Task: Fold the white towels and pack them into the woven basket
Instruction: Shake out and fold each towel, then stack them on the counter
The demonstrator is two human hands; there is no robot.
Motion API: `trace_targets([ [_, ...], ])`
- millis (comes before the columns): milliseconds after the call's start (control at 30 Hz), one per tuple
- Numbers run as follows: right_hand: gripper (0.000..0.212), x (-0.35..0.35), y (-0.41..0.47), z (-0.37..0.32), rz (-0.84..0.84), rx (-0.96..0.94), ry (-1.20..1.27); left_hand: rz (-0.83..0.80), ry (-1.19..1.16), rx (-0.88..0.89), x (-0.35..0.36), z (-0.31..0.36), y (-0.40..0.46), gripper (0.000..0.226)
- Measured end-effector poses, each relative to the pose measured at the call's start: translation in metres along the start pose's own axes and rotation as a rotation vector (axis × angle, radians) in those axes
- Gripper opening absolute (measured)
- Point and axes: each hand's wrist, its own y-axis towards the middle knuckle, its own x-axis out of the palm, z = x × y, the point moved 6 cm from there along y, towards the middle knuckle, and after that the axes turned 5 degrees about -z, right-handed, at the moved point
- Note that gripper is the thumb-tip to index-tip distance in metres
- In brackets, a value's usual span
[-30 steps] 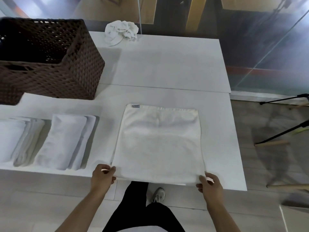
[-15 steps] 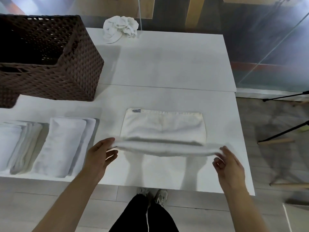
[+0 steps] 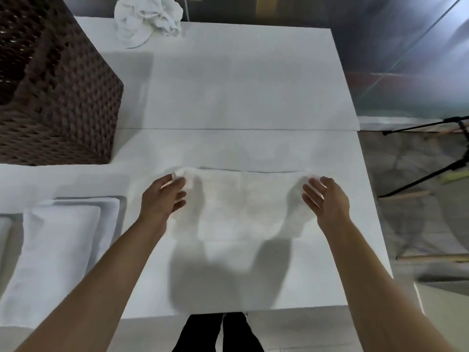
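A white towel [image 3: 243, 204] lies folded in half on the white table [image 3: 241, 85] in front of me. My left hand [image 3: 163, 199] pinches its far left corner, slightly lifted off the table. My right hand [image 3: 326, 198] holds the far right corner, thumb on top and fingers loosely extended. The brown woven basket [image 3: 63, 110] stands at the left rear of the table; its inside is hardly visible. A crumpled white towel [image 3: 149, 19] sits at the table's far edge. A folded towel [image 3: 58, 247] lies at the near left, with the edge of another [image 3: 3, 229] beside it.
A seam runs across the table between its two halves. Black tripod legs [image 3: 431, 174] stand on the floor to the right of the table. My legs show below the table's near edge.
Both hands carried the towel's near edge up and over to its far edge, folding it in half. The camera tilted down and closer.
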Motion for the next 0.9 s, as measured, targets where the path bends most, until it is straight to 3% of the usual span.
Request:
trace_targets([
  [133, 0.049, 0.004, 0.004, 0.006, 0.014, -0.167, -0.312, -0.098, 0.372, 0.108, 0.009, -0.022, 0.009, 0.072],
  [300, 0.05, 0.021, -0.006, 0.017, -0.147, -0.523, -0.971, -0.219, 0.861, 0.32, 0.027, -0.056, -0.003, 0.055],
  [367, 0.051, 0.026, -0.003, 0.034, -0.281, -0.72, -1.307, -0.224, 1.071, 0.421, 0.031, -0.069, -0.008, 0.057],
  [433, 0.061, 0.02, 0.005, 0.057, -0.37, -0.774, -1.547, -0.206, 1.223, 0.461, 0.033, -0.08, -0.016, 0.064],
  [533, 0.066, 0.009, 0.01, 0.08, -0.387, -0.769, -1.67, -0.21, 1.365, 0.589, 0.053, -0.089, -0.047, 0.057],
  [667, 0.067, 0.01, 0.002, 0.092, -0.316, -0.824, -1.692, -0.349, 1.474, 0.862, 0.094, -0.118, -0.089, 0.055],
  [767, 0.066, 0.003, -0.011, 0.102, -0.229, -0.842, -1.666, -0.376, 1.547, 0.853, 0.107, -0.144, -0.101, 0.056],
  [900, 0.062, -0.015, -0.045, 0.116, -0.094, -0.85, -1.716, -0.277, 1.612, 0.797, 0.096, -0.159, -0.103, 0.055],
])
